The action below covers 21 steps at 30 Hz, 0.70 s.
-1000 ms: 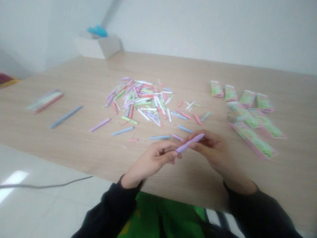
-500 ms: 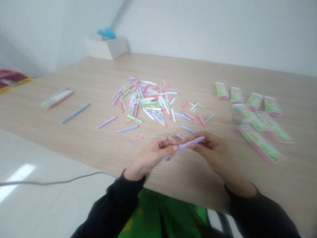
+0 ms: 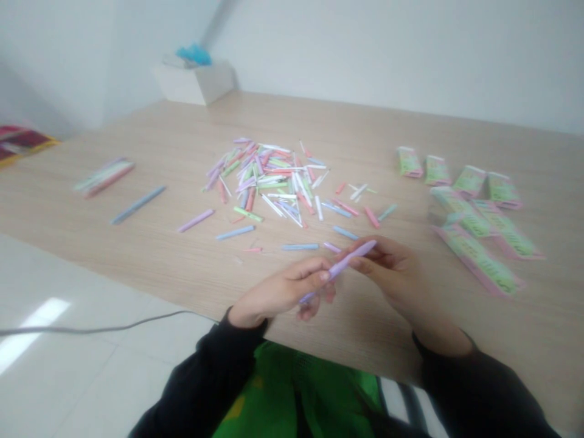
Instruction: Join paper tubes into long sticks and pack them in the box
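Item, one slim purple pen [image 3: 340, 267], held above the near part of the wood-grain tabletop [image 3: 150, 267], slanting upward from your left hand [image 3: 289, 291] to your right hand [image 3: 396, 267]; your left grip is closed to a pinch, thumb laid along the pen's lower length; your right grip is likewise pinched, thumb and fingertips about the upper length; handling, by judgement: light, stiff, smooth enough to slide under dry skin, sturdier along the barrel than at the ends; best held at the rounded middle (the lower end, partly behind your left fingers, is too blurred to make out); item, one loose heap of sticks [image 3: 274, 179], pastel tubes with thin white rods among them, probably plastic, lying beyond your hands; item, one short blue stick [image 3: 300, 246], straight-sided, between heap and hands; item, one longer blue stick [image 3: 138, 205], to the left, near a flat pastel bundle [image 3: 109, 177]; item, seven pink-and-green packets [image 3: 483, 261], boxy, seemingly glossy, to the right; item, one white box [image 3: 182, 85], square-edged, at the back left, topped by a crumpled-looking blue thing [image 3: 195, 55].
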Available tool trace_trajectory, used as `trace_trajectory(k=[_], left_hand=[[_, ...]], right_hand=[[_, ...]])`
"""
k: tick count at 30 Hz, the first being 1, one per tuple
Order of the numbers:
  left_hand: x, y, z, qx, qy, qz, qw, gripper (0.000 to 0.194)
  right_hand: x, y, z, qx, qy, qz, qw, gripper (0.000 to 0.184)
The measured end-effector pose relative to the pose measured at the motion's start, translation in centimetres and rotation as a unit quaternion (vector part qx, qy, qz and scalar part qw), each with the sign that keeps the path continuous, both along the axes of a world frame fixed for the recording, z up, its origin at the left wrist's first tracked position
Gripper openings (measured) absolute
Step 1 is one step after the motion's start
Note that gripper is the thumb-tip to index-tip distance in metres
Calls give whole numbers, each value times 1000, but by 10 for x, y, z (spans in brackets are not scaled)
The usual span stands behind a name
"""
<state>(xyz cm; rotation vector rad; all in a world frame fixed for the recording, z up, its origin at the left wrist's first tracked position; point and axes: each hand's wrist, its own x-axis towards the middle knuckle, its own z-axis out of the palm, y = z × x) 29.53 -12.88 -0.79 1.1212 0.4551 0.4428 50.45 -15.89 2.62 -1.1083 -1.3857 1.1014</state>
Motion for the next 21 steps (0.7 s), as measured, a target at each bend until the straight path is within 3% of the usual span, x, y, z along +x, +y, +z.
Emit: trace_trajectory(k=[2, 6, 11, 15, 21], left_hand=[[1, 0, 1, 22, 7, -6, 1000, 32], [5, 2, 1, 27, -24, 45, 998, 34], [7, 3, 0, 71, 26, 113, 991, 46], [5, 2, 0, 42, 27, 156, 986, 29], [7, 2, -1, -17, 33, 157, 987, 52]], right_hand=[[1, 0, 0, -6, -6, -6, 1000, 19], [-2, -1, -2, -4, -8, -29, 1000, 22], [-4, -1, -3, 6, -2, -36, 999, 23], [-4, -1, -6, 5, -8, -44, 999, 20], [-9, 0, -11, -2, -13, -44, 999, 25]])
